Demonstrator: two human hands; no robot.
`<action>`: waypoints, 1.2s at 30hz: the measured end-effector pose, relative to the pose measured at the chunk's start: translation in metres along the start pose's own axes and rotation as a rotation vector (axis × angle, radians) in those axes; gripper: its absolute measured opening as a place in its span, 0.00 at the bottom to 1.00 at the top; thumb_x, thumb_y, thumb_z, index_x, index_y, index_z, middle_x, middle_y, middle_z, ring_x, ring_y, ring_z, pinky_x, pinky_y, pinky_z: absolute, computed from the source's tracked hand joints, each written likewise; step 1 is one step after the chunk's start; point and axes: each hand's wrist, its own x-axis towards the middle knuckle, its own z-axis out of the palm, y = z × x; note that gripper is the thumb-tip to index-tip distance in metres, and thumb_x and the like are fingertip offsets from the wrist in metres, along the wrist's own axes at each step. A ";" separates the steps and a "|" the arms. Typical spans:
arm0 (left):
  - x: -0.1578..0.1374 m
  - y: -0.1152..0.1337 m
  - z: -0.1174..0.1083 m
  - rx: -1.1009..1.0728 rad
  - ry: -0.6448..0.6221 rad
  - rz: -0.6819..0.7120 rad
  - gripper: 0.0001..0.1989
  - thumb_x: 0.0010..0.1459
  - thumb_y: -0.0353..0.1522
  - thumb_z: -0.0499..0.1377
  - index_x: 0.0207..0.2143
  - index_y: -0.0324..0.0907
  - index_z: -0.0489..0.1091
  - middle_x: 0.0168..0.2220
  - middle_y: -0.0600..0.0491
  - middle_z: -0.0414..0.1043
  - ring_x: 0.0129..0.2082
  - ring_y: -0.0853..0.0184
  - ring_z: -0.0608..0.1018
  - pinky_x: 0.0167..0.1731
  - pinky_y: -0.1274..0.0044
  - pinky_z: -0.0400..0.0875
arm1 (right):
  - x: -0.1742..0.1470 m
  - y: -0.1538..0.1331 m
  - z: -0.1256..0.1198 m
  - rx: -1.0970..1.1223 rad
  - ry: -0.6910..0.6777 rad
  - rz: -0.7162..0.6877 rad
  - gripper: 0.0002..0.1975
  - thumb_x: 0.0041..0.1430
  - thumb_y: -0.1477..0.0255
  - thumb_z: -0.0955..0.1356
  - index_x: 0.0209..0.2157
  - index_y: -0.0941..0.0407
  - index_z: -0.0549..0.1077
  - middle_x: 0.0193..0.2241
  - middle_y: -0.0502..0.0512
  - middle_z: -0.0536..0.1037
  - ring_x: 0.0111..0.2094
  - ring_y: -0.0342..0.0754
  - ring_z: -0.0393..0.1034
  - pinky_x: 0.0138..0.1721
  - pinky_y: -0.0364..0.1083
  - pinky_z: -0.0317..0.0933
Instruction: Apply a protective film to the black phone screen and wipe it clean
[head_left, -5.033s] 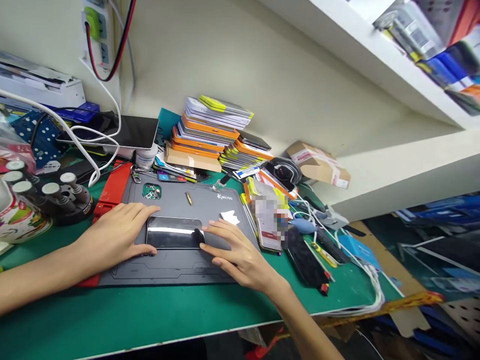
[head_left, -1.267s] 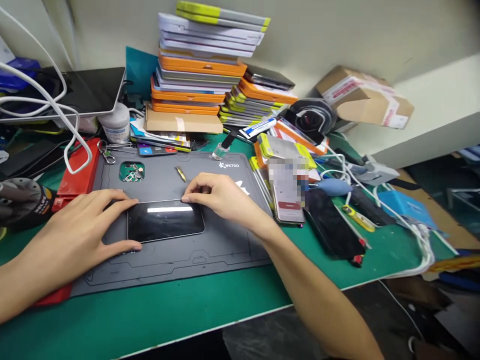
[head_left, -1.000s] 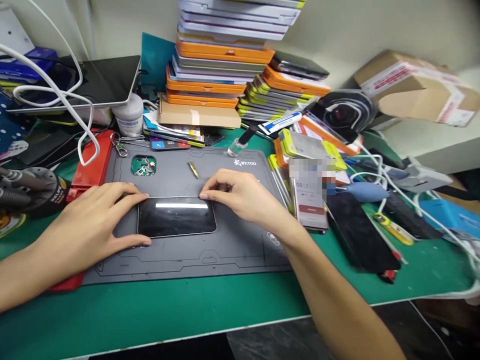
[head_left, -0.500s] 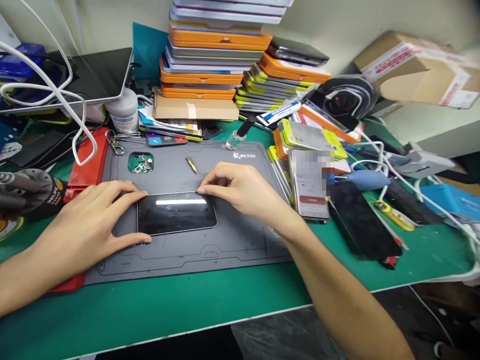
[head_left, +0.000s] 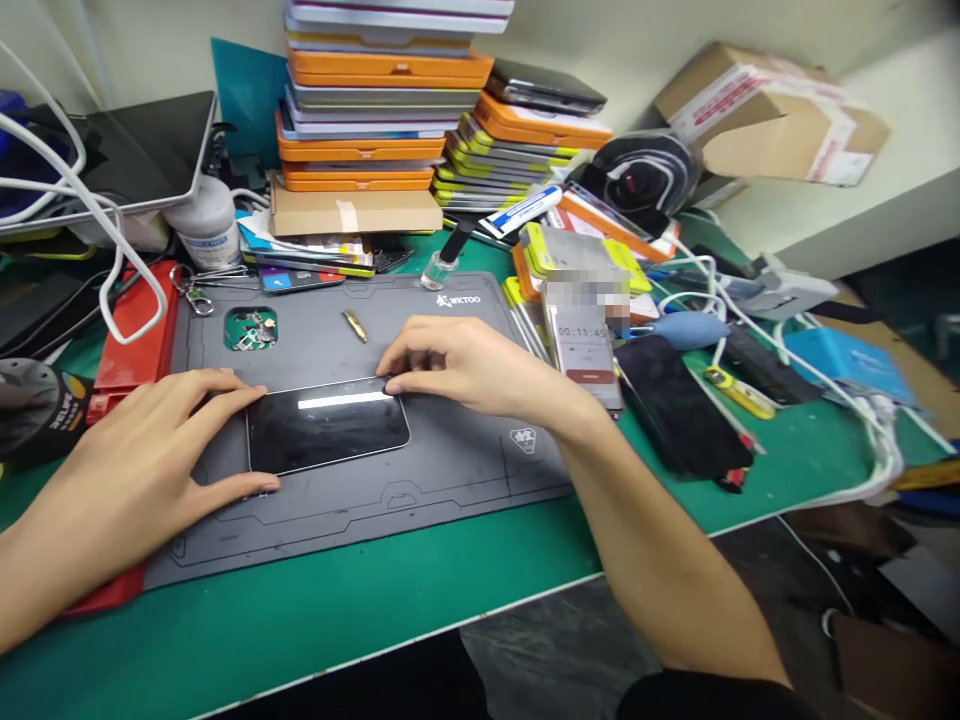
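Observation:
A smartphone (head_left: 322, 432) with a dark, glossy screen lies face up on a grey work mat (head_left: 442, 460). My left hand (head_left: 142, 455) grips its left end, fingertips at the far edge and thumb at the near corner. At the phone's far edge, toward the right end, my right hand (head_left: 465, 375) is closed in a pinch. A small dark bit shows at those fingertips; I cannot tell what it is. Beyond the phone lies a brass-coloured bit (head_left: 355, 325), and small metal parts (head_left: 253, 330) sit in the mat's cut-out.
Stacked orange and grey boxes (head_left: 360, 150) rise at the back. A small glass bottle (head_left: 440, 268) with a black cap stands at the mat's far edge. Rightward lie a lit phone (head_left: 581, 340), a black pouch (head_left: 682, 410) and a yellow cutter (head_left: 739, 392). A red holder (head_left: 135, 330) borders the left.
My view has swung to the right, so the scene sits further left. Both hands keep their places at the phone, and the lit phone's screen shows more clearly.

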 end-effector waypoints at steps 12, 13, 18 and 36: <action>0.001 -0.001 0.000 0.073 -0.022 -0.001 0.40 0.66 0.66 0.45 0.68 0.55 0.63 0.64 0.45 0.69 0.58 0.39 0.77 0.59 0.46 0.72 | -0.007 -0.004 -0.009 -0.050 -0.182 -0.099 0.22 0.62 0.64 0.79 0.55 0.51 0.77 0.56 0.55 0.76 0.52 0.52 0.73 0.51 0.50 0.68; 0.001 0.000 0.000 0.064 -0.032 -0.005 0.40 0.66 0.66 0.45 0.68 0.55 0.63 0.64 0.45 0.69 0.59 0.38 0.77 0.59 0.45 0.72 | -0.008 -0.005 -0.009 -0.063 -0.184 -0.094 0.22 0.62 0.63 0.79 0.55 0.51 0.77 0.56 0.55 0.76 0.54 0.53 0.73 0.51 0.50 0.68; 0.001 0.001 -0.002 0.019 -0.050 -0.015 0.41 0.65 0.66 0.47 0.68 0.51 0.65 0.64 0.43 0.69 0.59 0.35 0.76 0.60 0.41 0.72 | -0.013 -0.011 -0.007 -0.179 -0.172 -0.071 0.25 0.61 0.60 0.79 0.57 0.49 0.76 0.58 0.55 0.76 0.58 0.57 0.73 0.51 0.52 0.69; -0.004 0.007 -0.005 -0.250 -0.024 0.004 0.36 0.64 0.58 0.63 0.62 0.45 0.61 0.62 0.40 0.72 0.62 0.48 0.78 0.60 0.55 0.76 | -0.016 -0.018 0.019 -0.301 -0.122 -0.142 0.25 0.62 0.53 0.78 0.54 0.51 0.76 0.51 0.59 0.78 0.45 0.59 0.78 0.37 0.51 0.69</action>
